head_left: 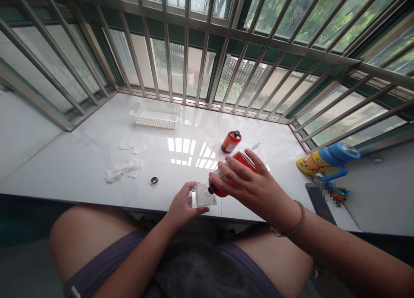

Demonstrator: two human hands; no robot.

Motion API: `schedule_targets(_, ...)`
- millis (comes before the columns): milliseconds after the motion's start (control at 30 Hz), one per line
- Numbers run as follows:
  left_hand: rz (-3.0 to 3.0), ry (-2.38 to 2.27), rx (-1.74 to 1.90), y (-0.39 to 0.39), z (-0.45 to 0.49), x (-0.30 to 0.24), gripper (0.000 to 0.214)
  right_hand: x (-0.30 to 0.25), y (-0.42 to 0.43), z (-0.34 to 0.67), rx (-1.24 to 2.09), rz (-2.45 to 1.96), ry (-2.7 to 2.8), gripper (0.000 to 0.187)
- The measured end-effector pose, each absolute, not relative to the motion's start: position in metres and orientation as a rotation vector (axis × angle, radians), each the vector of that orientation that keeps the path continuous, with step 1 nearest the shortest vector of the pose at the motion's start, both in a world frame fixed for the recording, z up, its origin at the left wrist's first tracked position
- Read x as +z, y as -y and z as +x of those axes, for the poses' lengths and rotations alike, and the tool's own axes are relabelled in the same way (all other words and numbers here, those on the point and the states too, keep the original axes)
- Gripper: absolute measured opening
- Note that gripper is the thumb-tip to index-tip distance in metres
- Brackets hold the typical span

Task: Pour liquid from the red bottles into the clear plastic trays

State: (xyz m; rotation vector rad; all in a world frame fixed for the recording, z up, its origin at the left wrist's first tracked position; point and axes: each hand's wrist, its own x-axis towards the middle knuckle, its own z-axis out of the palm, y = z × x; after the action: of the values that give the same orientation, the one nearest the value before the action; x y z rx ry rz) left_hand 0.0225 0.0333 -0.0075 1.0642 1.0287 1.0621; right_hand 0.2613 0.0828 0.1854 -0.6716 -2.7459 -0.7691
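Red bottle (244,161) is pointing neck-down in the right hand's (249,186) closed, gripping fingers while the left hand (183,205) is pinching a clear square container (203,195) beside its mouth.

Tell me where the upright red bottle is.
In the head view, the upright red bottle stands on the white marble counter, just beyond the tilted red bottle in the right hand.

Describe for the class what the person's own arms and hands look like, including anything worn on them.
The left arm and right arm are bare, with no sleeves. The left hand and right hand wear no gloves. A thin, braided-looking bracelet circles the right wrist; the left wrist shows nothing worn.
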Motion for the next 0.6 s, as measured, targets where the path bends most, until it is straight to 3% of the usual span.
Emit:
schedule_targets(300, 1.057, -1.029, 1.074, -0.033, 0.024, -0.009, 0.081, 0.185, -0.083, 0.261, -0.823, -0.684, 2.748, 0.038)
schedule_targets(600, 1.026, -1.0, 1.068, -0.032, 0.023, -0.006, 0.083, 0.151, -0.084, 0.273, -0.56, -0.919, 2.691, 0.061)
